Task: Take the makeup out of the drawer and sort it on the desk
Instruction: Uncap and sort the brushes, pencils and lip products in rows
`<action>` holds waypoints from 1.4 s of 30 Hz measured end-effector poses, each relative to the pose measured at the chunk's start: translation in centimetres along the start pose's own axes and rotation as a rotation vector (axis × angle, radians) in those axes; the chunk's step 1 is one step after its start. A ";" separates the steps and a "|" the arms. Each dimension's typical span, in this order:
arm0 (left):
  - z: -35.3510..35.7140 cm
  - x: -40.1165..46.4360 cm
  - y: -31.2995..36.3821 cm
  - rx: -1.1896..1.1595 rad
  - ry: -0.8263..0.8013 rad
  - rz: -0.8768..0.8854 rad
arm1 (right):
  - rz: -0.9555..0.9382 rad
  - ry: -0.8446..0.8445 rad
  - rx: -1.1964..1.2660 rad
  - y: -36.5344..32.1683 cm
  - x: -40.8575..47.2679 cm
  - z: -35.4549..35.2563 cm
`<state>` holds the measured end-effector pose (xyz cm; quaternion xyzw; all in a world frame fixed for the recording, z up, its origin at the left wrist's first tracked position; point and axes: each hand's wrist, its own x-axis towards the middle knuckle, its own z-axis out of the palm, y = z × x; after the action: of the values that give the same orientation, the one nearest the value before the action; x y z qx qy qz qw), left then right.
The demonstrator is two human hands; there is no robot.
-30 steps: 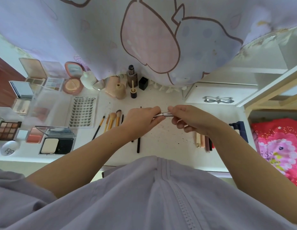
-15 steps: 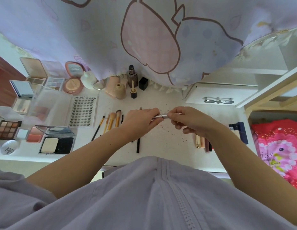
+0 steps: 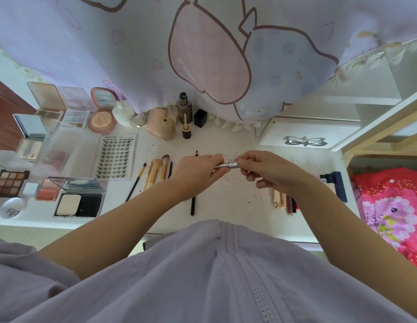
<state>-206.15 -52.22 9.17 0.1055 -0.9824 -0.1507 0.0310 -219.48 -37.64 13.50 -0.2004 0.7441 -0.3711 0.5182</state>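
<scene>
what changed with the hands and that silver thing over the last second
Little: the left hand and right hand, both gripping the slim silver metal tube, crept slightly away from the body, and the right hand's fingers shifted a little. The yellow-handled brushes and open palettes on the white desk stayed put.

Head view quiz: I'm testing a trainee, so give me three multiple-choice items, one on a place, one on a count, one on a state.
1. Where does the false-lash card lie?
A. Left of the brushes
B. On the white drawer
C. Under the right hand

2. How many yellow-handled brushes lie together?
A. One
B. Four
C. Nine

3. How is the silver pen held?
A. Lying loose on the desk
B. By the left hand alone
C. By both hands

Answers:
1 A, it sits left of the brush row.
2 B, four handles show.
3 C, left hand and right hand grip its ends.
</scene>
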 end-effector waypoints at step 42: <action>-0.5 0.3 0.3 0.025 -0.038 0.062 | -0.002 -0.045 -0.006 0.4 -0.4 -0.5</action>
<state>-206.42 -52.20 9.73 0.0725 -0.9874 -0.1395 0.0159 -219.72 -36.94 13.55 -0.2109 0.7332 -0.3650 0.5336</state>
